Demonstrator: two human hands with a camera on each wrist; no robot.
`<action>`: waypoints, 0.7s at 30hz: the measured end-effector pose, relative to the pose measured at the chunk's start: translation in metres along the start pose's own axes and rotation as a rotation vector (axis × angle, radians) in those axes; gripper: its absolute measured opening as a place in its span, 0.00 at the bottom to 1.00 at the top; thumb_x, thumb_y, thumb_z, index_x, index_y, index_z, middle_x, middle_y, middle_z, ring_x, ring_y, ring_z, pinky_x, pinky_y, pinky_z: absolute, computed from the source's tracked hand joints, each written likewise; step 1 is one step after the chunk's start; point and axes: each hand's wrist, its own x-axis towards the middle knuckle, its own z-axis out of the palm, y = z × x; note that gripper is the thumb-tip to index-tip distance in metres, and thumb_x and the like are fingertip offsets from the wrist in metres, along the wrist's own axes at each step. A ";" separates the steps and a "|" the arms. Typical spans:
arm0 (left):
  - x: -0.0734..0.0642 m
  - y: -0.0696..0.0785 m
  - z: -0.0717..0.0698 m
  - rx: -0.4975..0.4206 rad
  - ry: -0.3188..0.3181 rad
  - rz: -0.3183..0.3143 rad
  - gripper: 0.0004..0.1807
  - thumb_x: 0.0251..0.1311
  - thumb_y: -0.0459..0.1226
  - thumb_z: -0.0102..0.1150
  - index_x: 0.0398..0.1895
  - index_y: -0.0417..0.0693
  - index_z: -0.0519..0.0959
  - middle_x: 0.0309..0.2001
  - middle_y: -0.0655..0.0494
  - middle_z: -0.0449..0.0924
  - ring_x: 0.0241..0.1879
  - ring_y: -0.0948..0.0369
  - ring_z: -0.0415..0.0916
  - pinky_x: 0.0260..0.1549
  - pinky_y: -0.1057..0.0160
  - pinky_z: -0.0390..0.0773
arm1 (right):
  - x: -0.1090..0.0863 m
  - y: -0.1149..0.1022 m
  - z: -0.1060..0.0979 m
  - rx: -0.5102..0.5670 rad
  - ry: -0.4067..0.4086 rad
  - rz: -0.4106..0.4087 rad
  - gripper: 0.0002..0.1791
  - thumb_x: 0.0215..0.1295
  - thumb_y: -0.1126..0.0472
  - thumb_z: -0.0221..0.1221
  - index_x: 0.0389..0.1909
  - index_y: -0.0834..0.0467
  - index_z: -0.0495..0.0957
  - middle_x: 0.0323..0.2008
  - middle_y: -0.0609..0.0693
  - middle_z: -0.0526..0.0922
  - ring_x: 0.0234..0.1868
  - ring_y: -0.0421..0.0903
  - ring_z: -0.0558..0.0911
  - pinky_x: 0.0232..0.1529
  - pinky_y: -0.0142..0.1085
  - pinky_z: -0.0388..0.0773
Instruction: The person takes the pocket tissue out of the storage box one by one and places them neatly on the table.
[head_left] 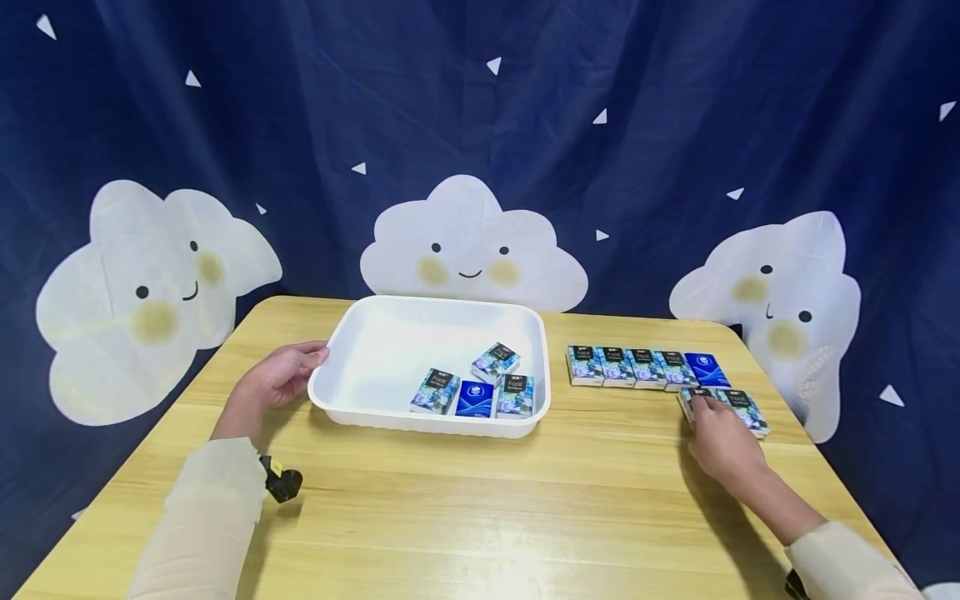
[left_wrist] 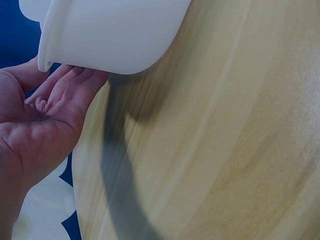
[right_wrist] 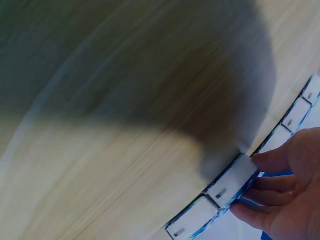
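A white plastic tray (head_left: 390, 354) stands at the table's centre left. My left hand (head_left: 283, 375) grips its left rim, thumb at the lip and fingers under it in the left wrist view. Inside lie several floral tissue packs (head_left: 435, 392) and one blue tissue pack (head_left: 475, 400), at the right side. On the right, my right hand (head_left: 726, 446) pinches a floral tissue pack (right_wrist: 232, 180) between thumb and fingers. That pack sits flat beside another floral pack (head_left: 742, 408), in front of a row of floral packs (head_left: 617, 367) ending in a blue pack (head_left: 707, 369).
The wooden table (head_left: 465, 500) has rounded far corners. A dark blue curtain (head_left: 420, 108) with cloud prints hangs right behind it. Beside the left sleeve shows a small black wrist camera (head_left: 283, 482).
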 end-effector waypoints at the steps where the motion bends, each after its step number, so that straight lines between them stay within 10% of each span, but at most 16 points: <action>1: 0.000 0.000 0.000 0.000 0.000 0.002 0.36 0.79 0.41 0.45 0.81 0.36 0.45 0.52 0.60 0.77 0.46 0.70 0.80 0.50 0.69 0.83 | 0.000 0.001 0.000 -0.002 0.006 -0.003 0.13 0.57 0.74 0.61 0.42 0.76 0.73 0.39 0.74 0.79 0.38 0.70 0.81 0.35 0.61 0.82; 21: 0.000 -0.001 0.000 -0.012 0.011 0.007 0.36 0.79 0.41 0.46 0.81 0.36 0.46 0.44 0.66 0.81 0.43 0.70 0.81 0.47 0.68 0.84 | 0.002 0.002 0.001 0.001 -0.001 0.017 0.12 0.58 0.74 0.59 0.42 0.76 0.73 0.38 0.73 0.79 0.36 0.70 0.81 0.33 0.61 0.81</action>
